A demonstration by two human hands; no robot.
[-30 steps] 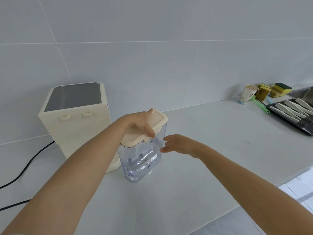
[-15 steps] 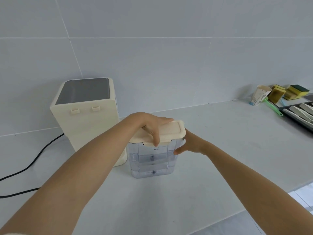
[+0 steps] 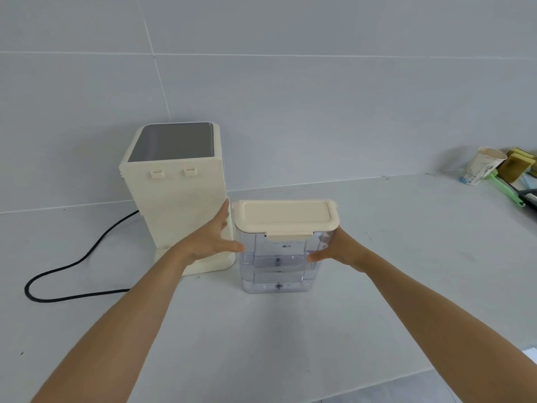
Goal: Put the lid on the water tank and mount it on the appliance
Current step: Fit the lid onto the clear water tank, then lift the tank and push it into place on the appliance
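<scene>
The clear water tank (image 3: 278,274) stands upright on the white counter, just right of the cream appliance (image 3: 177,205). Its cream lid (image 3: 286,215) sits flat on top, with the front clip down. My left hand (image 3: 210,238) lies against the tank's left side, in the gap beside the appliance, with the thumb on the tank's front corner. My right hand (image 3: 338,248) clasps the tank's right side, thumb on its front face. The appliance shows its back, with two small tabs near its top and a low base plate at the bottom.
A black power cable (image 3: 72,264) loops over the counter left of the appliance. At the far right stand a paper cup (image 3: 479,167), yellow sponges (image 3: 520,164) and a green-handled tool (image 3: 505,186). A tiled wall is behind; the counter's front edge runs at lower right.
My left hand has left the lid and dropped to the tank's left side. The lid now sits flat. My right hand has closed further round the right side.
</scene>
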